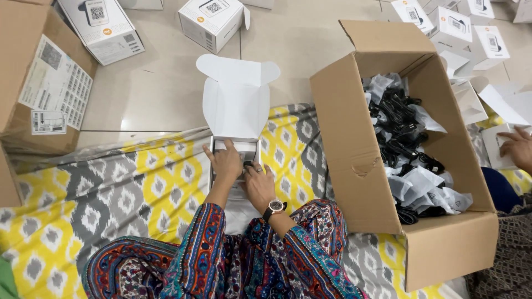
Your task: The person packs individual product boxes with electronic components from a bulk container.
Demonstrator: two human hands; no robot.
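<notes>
An open small white box (235,145) with its lid flaps (237,99) raised stands on the patterned cloth in front of me. My left hand (225,162) lies flat inside its opening, pressing on the contents. My right hand (259,185), with a wristwatch (275,207) on the wrist, rests at the box's near right corner, touching the edge. What sits in the box is mostly hidden under my hands.
A big cardboard carton (354,155) of black cables in clear bags (407,149) stands at my right. Closed white boxes (213,22) lie on the tile floor beyond. Another carton (33,77) is at far left. Another person's hand (518,147) is at the right edge.
</notes>
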